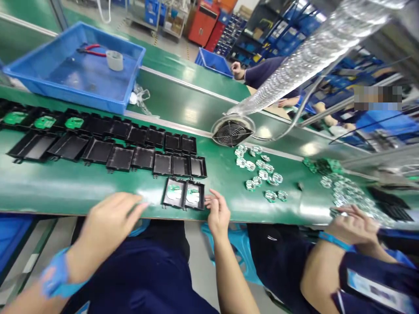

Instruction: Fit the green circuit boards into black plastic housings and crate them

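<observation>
Green belt [65, 187] carries all the parts. At about the middle of its near edge, two black housings sit side by side and touching, each containing a white-and-green insert; these are the left filled housing [173, 194] and the right filled housing [194, 196].

Left hand [109, 222] lies over the near edge, just left of the left filled housing; its fingers are extended and apart, gripping nothing; the fingertips are near that housing, but contact cannot be confirmed. Right hand [218, 213] sits at the near edge, just right of the right filled housing; its fingers are loosely apart and not clamped on anything; the fingertips touch that housing's right wall.

Behind the pair, two rows of empty black housings [131, 158] run toward the left edge; the far row ends at the left in housings with green boards [44, 122]. The blue tray [75, 78] stands at the far left corner; it contains red-handled pliers [91, 50] and a tape roll [115, 60]. The fan [231, 132] stands at the far edge, joined to a foil duct [310, 56]. Clear lenses [260, 172] lie scattered between the fan and the near edge. A co-worker's hand [353, 224] rests at the near edge toward the right.
</observation>
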Available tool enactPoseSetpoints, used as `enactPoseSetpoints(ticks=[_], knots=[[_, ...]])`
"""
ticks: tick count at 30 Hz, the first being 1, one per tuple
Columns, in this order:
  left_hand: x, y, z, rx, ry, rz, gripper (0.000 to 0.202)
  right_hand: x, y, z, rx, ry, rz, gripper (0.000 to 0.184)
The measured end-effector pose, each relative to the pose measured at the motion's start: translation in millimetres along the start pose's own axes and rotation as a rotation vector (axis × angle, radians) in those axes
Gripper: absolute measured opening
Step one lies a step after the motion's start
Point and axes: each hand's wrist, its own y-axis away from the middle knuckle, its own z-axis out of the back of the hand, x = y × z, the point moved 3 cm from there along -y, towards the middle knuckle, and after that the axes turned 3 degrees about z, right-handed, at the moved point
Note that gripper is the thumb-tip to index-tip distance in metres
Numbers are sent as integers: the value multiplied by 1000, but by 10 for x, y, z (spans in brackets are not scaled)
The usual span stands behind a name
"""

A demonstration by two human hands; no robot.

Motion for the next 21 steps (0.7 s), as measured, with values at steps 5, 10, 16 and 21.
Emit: enactPoseSetpoints(ticks=[5, 10, 16, 21], knots=[[-745, -573, -657, 191, -146, -45, 37, 251, 182, -43, 140, -38, 137, 38], [-825, -654, -819, 366, -214, 46, 25, 387, 293, -44, 261, 16, 315, 34], [-840, -653, -853, 437, -205, 109, 21, 370, 311, 17, 297, -44, 415, 30], [-864, -621, -873, 442, -230, 180, 23, 386, 335, 13, 300, -47, 465, 31]])
